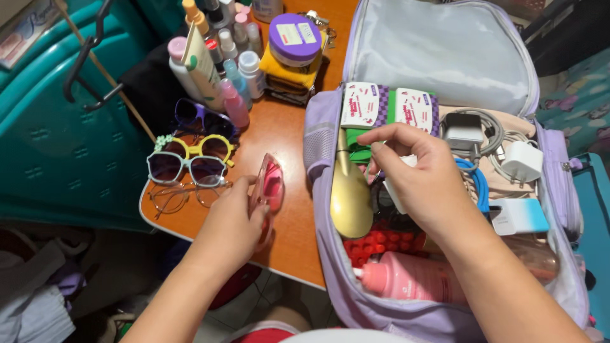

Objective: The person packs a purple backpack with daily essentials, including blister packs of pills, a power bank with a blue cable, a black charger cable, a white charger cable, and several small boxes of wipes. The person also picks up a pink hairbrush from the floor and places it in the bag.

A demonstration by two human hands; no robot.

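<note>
Pink translucent plastic: sunglasses (268, 187), one pair, pinched by the frame in the left hand (232, 228), fingers closed round the lower edge, above the orange table (289, 136). Likely light, stiff, scratch-prone and brittle at the hinges; best taken by the frame, not the lenses. Long axis runs near upright, top tilted away from the person. Right hand (419, 174): curled over the open lilac bag (324, 121), closed on a small white item, kind unclear. Beside: more sunglasses (187, 166), bottles (219, 63).
</note>
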